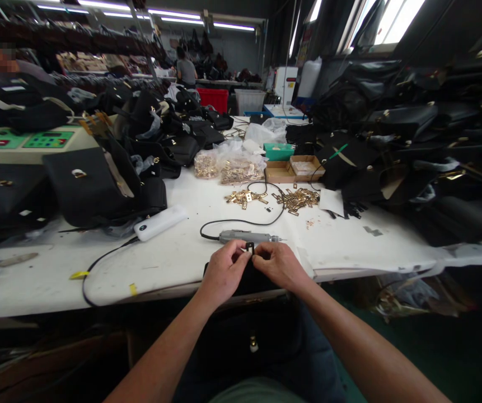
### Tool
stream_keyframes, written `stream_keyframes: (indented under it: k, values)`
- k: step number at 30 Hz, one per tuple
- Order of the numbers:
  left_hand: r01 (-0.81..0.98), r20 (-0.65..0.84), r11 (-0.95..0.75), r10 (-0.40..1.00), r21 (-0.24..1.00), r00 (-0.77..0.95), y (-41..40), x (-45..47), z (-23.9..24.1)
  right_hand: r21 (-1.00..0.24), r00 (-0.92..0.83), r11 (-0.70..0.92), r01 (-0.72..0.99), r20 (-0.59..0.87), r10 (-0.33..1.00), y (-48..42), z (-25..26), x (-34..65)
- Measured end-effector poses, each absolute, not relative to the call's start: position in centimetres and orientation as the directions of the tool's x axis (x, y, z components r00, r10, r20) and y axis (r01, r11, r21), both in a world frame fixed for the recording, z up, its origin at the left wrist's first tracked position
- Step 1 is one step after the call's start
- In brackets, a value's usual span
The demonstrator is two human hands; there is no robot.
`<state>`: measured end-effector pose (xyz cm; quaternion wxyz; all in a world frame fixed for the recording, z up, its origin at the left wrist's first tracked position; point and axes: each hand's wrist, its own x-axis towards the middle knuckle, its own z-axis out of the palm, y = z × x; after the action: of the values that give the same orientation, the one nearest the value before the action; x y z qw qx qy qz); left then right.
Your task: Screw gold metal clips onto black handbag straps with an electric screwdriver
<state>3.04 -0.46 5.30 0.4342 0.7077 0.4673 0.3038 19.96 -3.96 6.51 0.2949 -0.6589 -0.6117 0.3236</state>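
In front of my chest, my left hand [224, 272] and my right hand [281, 265] meet with fingertips closed on a small black slotted piece [249, 247]. It stands upright with a pale opening in its middle. Whether it is part of the black bag [228, 336] below, I cannot tell. The bag rests over my lap and carries a gold-coloured clasp stud [253, 343]. Just beyond my fingers, a grey electric screwdriver [247, 237] lies on the table with its bit pointing right. Neither hand touches the screwdriver.
Flat gold-coloured metal plates [297, 198] lie in loose heaps on the white table [165, 263]. Behind them stand plastic bags of fittings [241, 167] and a cardboard box [277, 170]. Black bags [85, 179] crowd both sides. A white cylindrical device [160, 223] trails a cable leftward.
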Motion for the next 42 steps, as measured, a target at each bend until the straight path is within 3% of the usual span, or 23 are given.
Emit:
stream_keyframes:
  k: [10,20,31,37,42]
  values:
    - [0.368,-0.062,-0.069,0.942,0.927,0.331,0.1,3.2,4.4,-0.802,0.019,-0.083,0.592,-0.09,0.996,-3.8,6.4,20.3]
    - [0.278,-0.102,-0.014,0.913,0.96,0.395,0.4,2.7,4.9,-0.814,0.007,-0.06,0.577,-0.069,0.998,-3.2,5.7,20.4]
    - [0.261,-0.077,-0.036,0.908,0.965,0.412,0.6,2.8,4.4,-0.929,-0.007,-0.011,0.371,-0.014,1.0,-2.9,6.0,20.7]
    - [0.302,-0.049,-0.076,0.922,0.95,0.385,0.8,2.8,4.5,-0.912,-0.015,-0.005,0.41,-0.013,1.0,-2.0,5.6,20.4]
    - [0.316,-0.02,-0.119,0.914,0.941,0.405,1.1,2.9,4.2,-0.941,0.004,-0.018,0.338,-0.018,1.0,-1.7,5.1,20.6]
